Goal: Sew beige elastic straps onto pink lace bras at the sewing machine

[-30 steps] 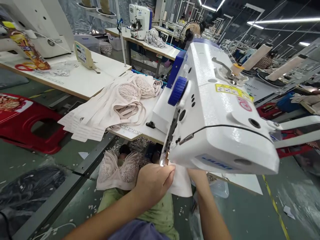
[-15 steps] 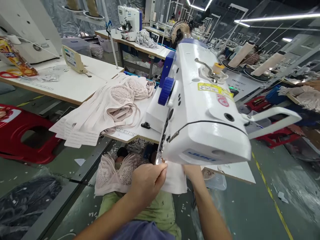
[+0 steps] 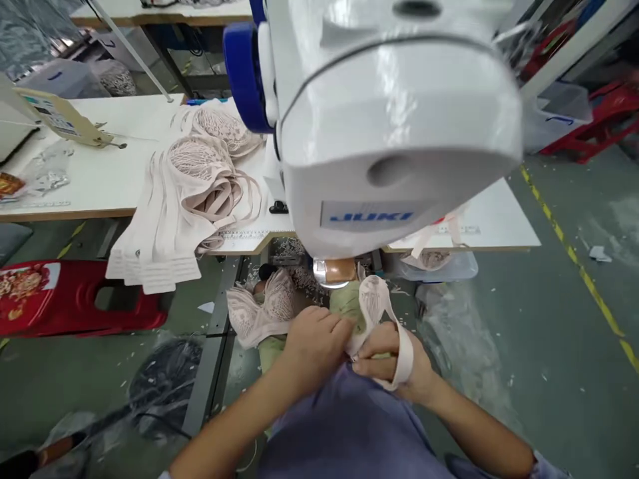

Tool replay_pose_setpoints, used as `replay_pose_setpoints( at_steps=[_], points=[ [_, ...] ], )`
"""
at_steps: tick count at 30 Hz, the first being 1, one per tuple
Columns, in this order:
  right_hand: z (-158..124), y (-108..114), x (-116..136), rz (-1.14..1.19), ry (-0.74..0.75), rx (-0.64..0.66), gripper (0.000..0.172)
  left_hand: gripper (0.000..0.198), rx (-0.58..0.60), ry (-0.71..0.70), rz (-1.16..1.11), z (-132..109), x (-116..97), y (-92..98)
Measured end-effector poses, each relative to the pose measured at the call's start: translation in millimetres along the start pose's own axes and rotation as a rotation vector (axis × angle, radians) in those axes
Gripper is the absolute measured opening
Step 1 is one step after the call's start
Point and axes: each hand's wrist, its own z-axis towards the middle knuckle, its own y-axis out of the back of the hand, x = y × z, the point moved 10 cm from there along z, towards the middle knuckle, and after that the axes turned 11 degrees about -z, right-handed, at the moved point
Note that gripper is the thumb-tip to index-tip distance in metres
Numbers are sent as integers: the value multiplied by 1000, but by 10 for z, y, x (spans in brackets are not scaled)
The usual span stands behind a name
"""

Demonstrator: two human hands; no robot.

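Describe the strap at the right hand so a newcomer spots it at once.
Find the big white JUKI machine head. Below it is the right hand, with the pale strap. Unlike the straps lying on the garment pile, it loops around fingers.

Head-worn view, one only: set close in front of the sewing machine (image 3: 399, 126), somewhat above it, facing forward and steeply down past it.

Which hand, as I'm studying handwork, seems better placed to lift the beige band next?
Probably the right hand: its fingers reach through the loop of the beige band. The left hand is adjacent, fingertips hidden.
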Motion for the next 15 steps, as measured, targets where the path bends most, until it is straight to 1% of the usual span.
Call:
replay_pose_setpoints(
  at_steps=[1, 3, 6, 8, 10, 12, 13, 15],
  points=[
    [-27, -29, 65, -32, 33, 39, 11, 18, 28, -30, -1, -18, -24, -77],
    [-68, -77, 78, -78, 3, 102, 27, 26, 19, -99, -1, -42, -64, -137],
    [-129, -127, 18, -154, -102, 166, 52, 29, -75, -142, 37, -36, -83, -51],
    [-183, -156, -16, -170, -151, 198, 57, 30, -103, -145, 59, -35, -83, 3],
    [-247, -172, -65, -145, -169, 221, 55, 30, -94, -144, 63, -64, -73, 6],
    [-307, -141, -160, -145, -137, 221, 48, 28, -47, -120, 47, -111, -35, -58],
    [-335, -110, -245, -168, -116, 217, 43, 28, -1, -83, 11, -128, 6, -120],
    [-377, -24, -522, -264, -115, 207, 34, 26, 117, -7, -98, -119, 79, -285]
  ],
)
